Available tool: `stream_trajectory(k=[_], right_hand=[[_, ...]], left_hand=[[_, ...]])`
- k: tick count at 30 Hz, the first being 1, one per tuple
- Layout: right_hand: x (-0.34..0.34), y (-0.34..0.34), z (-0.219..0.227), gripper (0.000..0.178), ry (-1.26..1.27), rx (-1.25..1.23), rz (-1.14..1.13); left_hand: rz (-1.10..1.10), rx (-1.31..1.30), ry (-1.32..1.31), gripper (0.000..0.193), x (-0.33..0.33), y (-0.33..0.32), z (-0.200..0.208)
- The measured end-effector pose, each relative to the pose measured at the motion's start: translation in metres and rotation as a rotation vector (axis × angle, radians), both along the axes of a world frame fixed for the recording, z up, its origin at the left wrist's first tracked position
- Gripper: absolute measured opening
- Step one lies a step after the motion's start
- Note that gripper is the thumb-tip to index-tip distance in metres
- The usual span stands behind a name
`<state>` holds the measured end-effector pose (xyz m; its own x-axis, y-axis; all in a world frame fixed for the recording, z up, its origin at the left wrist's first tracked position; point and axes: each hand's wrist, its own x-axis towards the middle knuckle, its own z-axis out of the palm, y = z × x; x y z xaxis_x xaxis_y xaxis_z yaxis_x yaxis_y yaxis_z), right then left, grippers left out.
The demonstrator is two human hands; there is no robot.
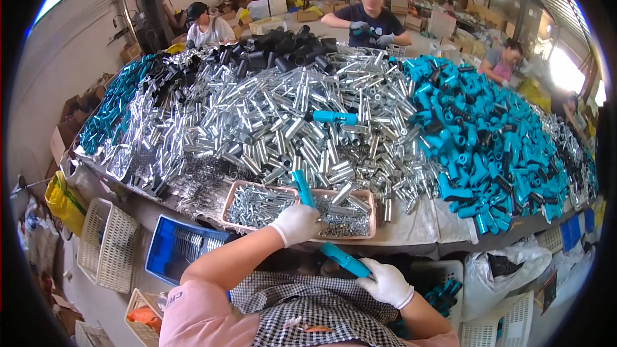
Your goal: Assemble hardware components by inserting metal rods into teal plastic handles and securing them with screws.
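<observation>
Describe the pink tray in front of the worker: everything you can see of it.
The pink tray is a shallow, rectangular tray, seemingly plastic, with a low rim and a divider forming two compartments. It lies flat at the near edge of the table, beside the heap of shiny metal tubes. Both compartments hold small silvery metal parts. The left hand, in a white glove and holding a teal handle, reaches over its near rim; whether it touches the tray cannot be told.

A tray (pixel 365 200) lies before the tube pile (pixel 289 122), handles (pixel 488 141) heaped right.
</observation>
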<state>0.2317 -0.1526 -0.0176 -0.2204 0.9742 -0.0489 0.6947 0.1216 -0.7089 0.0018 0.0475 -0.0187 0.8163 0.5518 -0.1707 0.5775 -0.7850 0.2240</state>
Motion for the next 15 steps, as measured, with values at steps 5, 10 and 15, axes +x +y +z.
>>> stream_trajectory(k=[5, 10, 15], right_hand=[[0.001, 0.005, 0.003, 0.042, 0.089, 0.055, -0.01], [0.0, 0.008, 0.008, 0.041, 0.034, 0.113, -0.021], [-0.005, 0.006, -0.002, 0.046, -0.053, 0.246, -0.083]], left_hand=[[0.147, 0.057, -0.016, 0.024, 0.042, 0.009, -0.04], [0.129, 0.282, -0.177, 0.011, 0.032, 0.007, -0.042], [0.204, 0.194, -0.409, 0.025, 0.008, -0.002, -0.05]])
